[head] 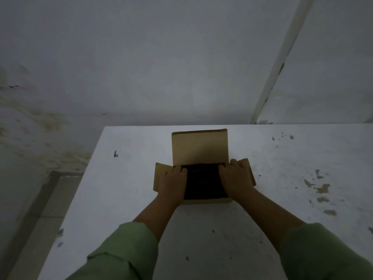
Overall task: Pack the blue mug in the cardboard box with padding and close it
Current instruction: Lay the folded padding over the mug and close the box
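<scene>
A cardboard box point(198, 147) stands open on the white table, its back flap raised and its side flaps spread left and right. Dark padding point(202, 181) fills the inside of the box. My left hand point(173, 183) lies flat over the box's left edge, fingers reaching onto the padding. My right hand point(235, 177) presses on the right edge of the padding, over the right flap. The blue mug is not visible; the padding covers the box's contents.
The white table point(125, 188) has dark stains and chipped patches at the right point(321, 188). Its far edge meets a grey wall, its left edge drops to the floor. A white pipe point(282, 61) runs up the wall at the right.
</scene>
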